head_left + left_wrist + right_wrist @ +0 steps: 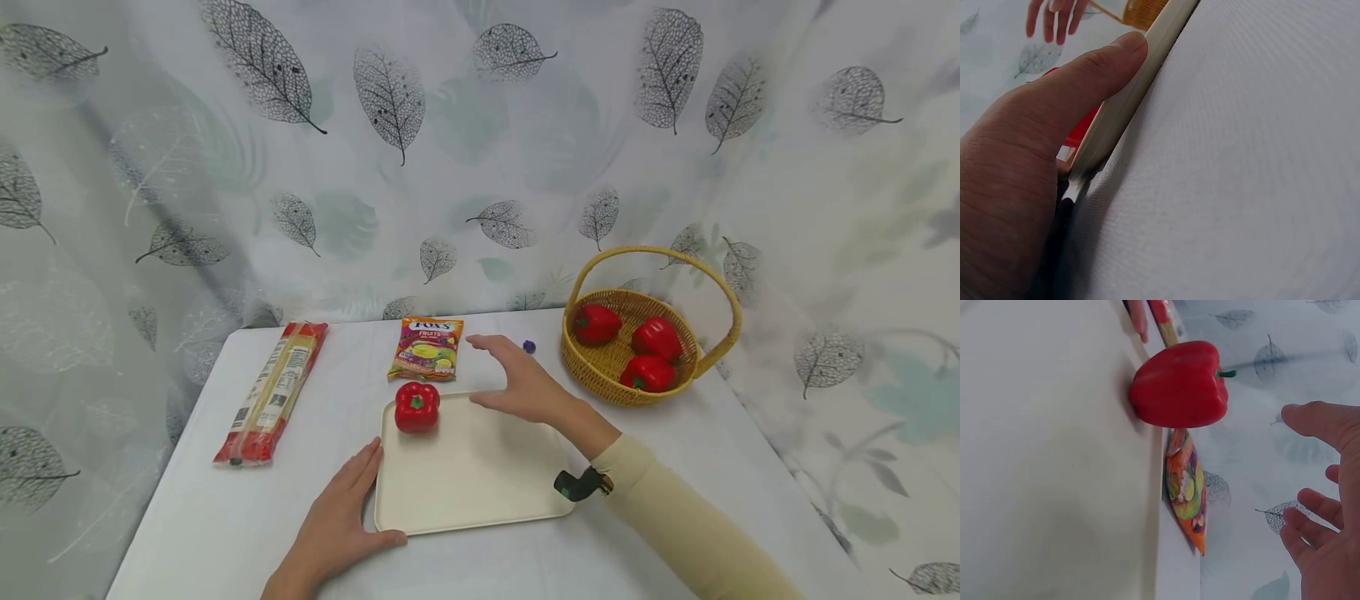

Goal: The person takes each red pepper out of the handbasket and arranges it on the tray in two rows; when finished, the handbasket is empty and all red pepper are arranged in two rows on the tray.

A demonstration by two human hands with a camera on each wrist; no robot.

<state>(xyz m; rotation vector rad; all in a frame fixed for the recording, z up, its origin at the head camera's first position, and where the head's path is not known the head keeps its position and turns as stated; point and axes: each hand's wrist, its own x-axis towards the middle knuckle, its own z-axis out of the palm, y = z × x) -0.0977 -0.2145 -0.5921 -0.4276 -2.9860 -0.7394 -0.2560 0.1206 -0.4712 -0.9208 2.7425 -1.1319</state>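
A cream tray (472, 483) lies on the table with a red bell pepper (417, 407) on its back left corner. My left hand (341, 508) rests at the tray's front left corner, fingers straight along the left side. Its thumb (1107, 65) lies against the tray's rim in the left wrist view. Over the tray's back right part hovers my right hand (525, 387), thumb and fingers spread apart with nothing between them. In the right wrist view the pepper (1179, 385) stands apart from that hand (1329, 500).
A wicker basket (588, 375) with several red bell peppers stands at the back right, its handle upright. Behind the tray lies a candy bag (426, 348). A long red-ended packet (273, 392) is on the left. A small purple thing (528, 346) sits near the basket.
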